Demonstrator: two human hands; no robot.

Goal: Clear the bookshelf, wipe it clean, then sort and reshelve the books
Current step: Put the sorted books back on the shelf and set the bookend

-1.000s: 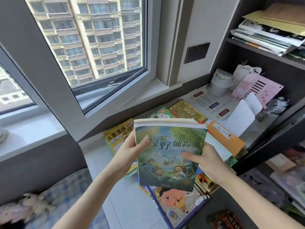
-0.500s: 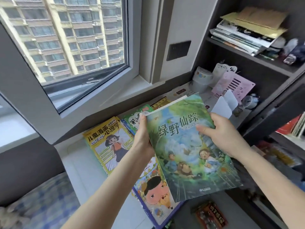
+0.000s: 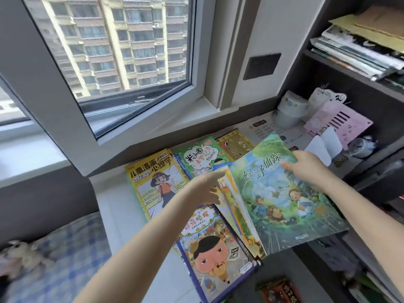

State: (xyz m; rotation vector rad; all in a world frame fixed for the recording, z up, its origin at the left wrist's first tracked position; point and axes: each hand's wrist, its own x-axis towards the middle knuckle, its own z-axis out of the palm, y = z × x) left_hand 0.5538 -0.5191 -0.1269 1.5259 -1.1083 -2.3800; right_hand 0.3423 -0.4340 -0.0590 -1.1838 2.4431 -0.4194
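Right hand (image 3: 310, 171) is seen pinching the far edge of the green book (image 3: 284, 211), which is held tilted above other books laid on the sill (image 3: 111, 206). Left hand (image 3: 205, 189), fingers loosely spread, is laid against its left edge. Bare sill is seen left of the yellow comic (image 3: 153, 184).

Green-blue painted forest book (image 3: 282, 200) mid-frame, bright yellow comic (image 3: 153, 182) left of it, blue checked bedding (image 3: 65, 248) lower left, pink slotted card (image 3: 341, 121) upper right.

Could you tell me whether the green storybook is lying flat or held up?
Held up, tilted: the right hand grips the green storybook by its far edge.
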